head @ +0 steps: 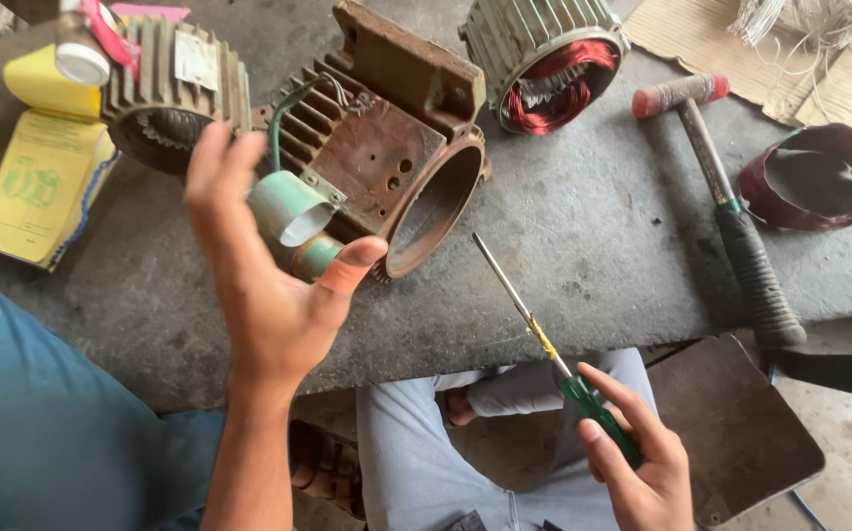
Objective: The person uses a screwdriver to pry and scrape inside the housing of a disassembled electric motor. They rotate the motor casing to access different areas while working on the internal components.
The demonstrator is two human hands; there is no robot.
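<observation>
— Hands first: what are yours doing?

— My left hand (269, 285) is raised with the palm open and the fingers spread, gripping nothing. Its thumb tip sits just beside the rusty motor housing (387, 167) and the pale green capacitor (290, 208) fixed to that housing's side. My right hand (642, 462) is curled around the green handle of a screwdriver (544, 344), low and near me on the right; the shaft slants up and left, its tip hanging just short of the housing's open round mouth.

— Where does the housing lie?

— On the grey stone bench (583, 226), on its side, the bore facing near and right.

— And around it?

— Far left stands a second ribbed motor body (165, 88), with a yellow booklet (37, 177) beside it. Far, past the housing, a stator with red copper windings (549, 59). To the right lies a hammer (731, 206) with a wrapped handle, and beyond that a dark red bowl-shaped cover (820, 177).
</observation>
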